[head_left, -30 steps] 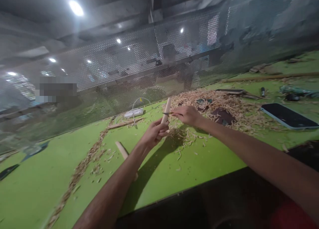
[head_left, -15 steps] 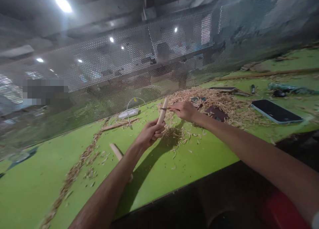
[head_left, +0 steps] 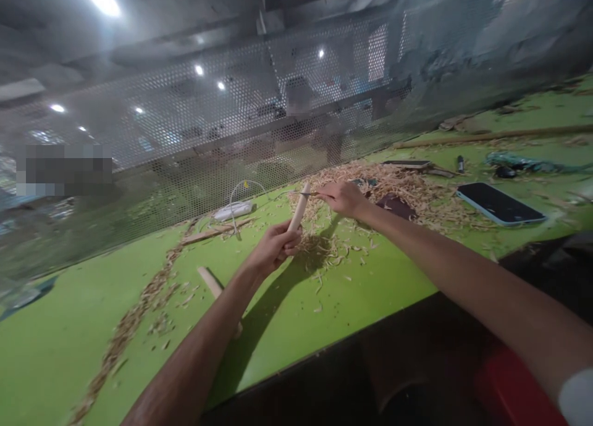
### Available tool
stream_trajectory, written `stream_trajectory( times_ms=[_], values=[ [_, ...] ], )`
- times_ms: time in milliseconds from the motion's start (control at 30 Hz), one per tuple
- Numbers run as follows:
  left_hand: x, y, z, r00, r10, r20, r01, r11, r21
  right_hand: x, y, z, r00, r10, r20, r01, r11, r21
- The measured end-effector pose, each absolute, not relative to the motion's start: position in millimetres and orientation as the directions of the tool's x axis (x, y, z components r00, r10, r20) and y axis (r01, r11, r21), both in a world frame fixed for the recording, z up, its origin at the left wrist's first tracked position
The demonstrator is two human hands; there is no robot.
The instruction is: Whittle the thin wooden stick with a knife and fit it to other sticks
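My left hand (head_left: 277, 246) is closed around the lower end of a pale wooden stick (head_left: 299, 213), which tilts up and away from me. My right hand (head_left: 343, 199) grips a small carving knife (head_left: 311, 194), its handle mostly hidden by the fingers. The thin blade lies across the stick near its upper end. Beneath both hands, curled wood shavings (head_left: 331, 248) are scattered on the green tabletop (head_left: 287, 327). A second wooden stick (head_left: 210, 282) lies on the table, partly covered by my left forearm.
Behind my right hand rises a heap of shavings (head_left: 398, 188). A phone (head_left: 500, 202) lies at the right. A white power strip (head_left: 234, 211) with a cable sits at the back, before a mesh screen (head_left: 194, 160). A line of wood chips (head_left: 134, 318) crosses the left side.
The whole view has shifted slightly, so everything sits a little further left. The blade has moved slightly up the stick, toward its tip. Both hands keep their holds.
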State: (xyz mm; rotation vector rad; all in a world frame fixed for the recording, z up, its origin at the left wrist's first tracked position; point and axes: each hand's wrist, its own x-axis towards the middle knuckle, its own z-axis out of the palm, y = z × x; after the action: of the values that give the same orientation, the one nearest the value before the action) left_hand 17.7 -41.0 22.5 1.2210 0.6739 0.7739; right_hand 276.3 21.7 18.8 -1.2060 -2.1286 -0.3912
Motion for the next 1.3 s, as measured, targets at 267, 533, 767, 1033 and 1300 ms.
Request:
stream_trajectory(
  times_ms=[267,533,767,1033,1300],
  values=[
    [16,-41,21,0.601,0.798,-0.043,-0.136,0.155,0.978,306,29,23,-0.118,0.731,0.672,0.914,0.344,-0.214],
    [11,-33,19,0.567,0.821,-0.063,-0.197,0.210,0.958,280,20,22,-0.229,0.676,0.700,0.785,0.553,-0.278],
    [14,-37,21,0.559,0.826,-0.080,-0.181,0.215,0.960,247,13,9,-0.468,0.636,0.614,0.724,0.674,-0.147],
    [24,-42,18,0.550,0.834,-0.039,-0.227,0.194,0.954,255,11,8,-0.503,0.574,0.646,0.679,0.725,-0.116],
    [20,-42,17,0.562,0.825,-0.054,-0.185,0.189,0.964,261,14,10,-0.434,0.630,0.644,0.773,0.627,-0.092]
  ],
)
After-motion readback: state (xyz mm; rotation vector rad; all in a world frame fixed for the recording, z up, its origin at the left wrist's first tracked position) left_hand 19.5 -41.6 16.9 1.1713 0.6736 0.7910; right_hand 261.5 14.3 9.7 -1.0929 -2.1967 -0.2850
